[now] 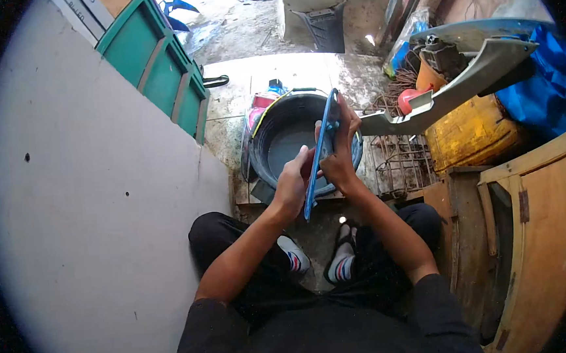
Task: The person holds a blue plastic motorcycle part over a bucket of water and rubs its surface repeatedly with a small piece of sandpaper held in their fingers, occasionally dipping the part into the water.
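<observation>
A flat blue panel [320, 156], seen nearly edge-on, is held tilted over a black plastic bucket [257, 161]. My right hand [342, 147] grips it from the right side, with fingers on its face and near its upper edge. My left hand [294, 175] is at the panel's left side, thumb raised; the panel partly hides its fingers, so whether it grips or only touches cannot be told. The bucket has a wire handle with a yellow sleeve [270, 114]. Its grey inside shows below the hands. Pink and blue packets [264, 100] lie behind the bucket's left rim.
A white wall [92, 190] stands close on the left, with a green panelled piece [157, 62] beyond. At right are a grey plastic fairing [454, 86], a yellow jerrycan [472, 134], rusty wire mesh [402, 163], a blue tarp [542, 79] and a wooden cabinet [546, 207].
</observation>
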Tool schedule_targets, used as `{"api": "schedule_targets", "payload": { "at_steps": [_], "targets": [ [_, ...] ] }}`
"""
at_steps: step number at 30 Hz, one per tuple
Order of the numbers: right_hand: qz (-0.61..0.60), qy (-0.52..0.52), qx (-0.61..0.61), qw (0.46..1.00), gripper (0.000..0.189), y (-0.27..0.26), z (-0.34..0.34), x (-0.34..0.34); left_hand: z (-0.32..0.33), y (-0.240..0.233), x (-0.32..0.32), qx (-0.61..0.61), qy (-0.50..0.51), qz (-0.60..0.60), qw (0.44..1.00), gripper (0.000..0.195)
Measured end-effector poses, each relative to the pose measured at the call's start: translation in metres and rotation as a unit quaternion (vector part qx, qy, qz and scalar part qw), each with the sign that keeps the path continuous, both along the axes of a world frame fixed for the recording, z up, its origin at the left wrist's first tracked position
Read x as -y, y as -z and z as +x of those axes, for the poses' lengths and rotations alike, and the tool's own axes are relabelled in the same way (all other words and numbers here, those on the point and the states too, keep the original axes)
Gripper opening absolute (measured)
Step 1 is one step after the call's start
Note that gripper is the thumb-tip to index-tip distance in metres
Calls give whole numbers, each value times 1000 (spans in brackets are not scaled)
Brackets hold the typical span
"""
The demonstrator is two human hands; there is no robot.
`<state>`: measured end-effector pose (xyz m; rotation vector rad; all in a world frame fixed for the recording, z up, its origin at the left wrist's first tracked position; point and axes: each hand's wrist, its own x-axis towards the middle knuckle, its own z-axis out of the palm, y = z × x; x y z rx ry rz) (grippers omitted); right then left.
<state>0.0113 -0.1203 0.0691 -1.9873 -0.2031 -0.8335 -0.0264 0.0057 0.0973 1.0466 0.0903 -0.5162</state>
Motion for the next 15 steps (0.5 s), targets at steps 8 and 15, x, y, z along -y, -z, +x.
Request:
{"api": "schedule_targets", "payload": {
  "at_steps": [8,15],
  "targets": [
    [8,-19,-10,1000,80,-3,19,-3,-7,74,11,-8,29,20,999,49],
    [1,5,-32,999,86,12,12,1,-1,35,-1,117,-43,-36,992,44]
  ]
}}
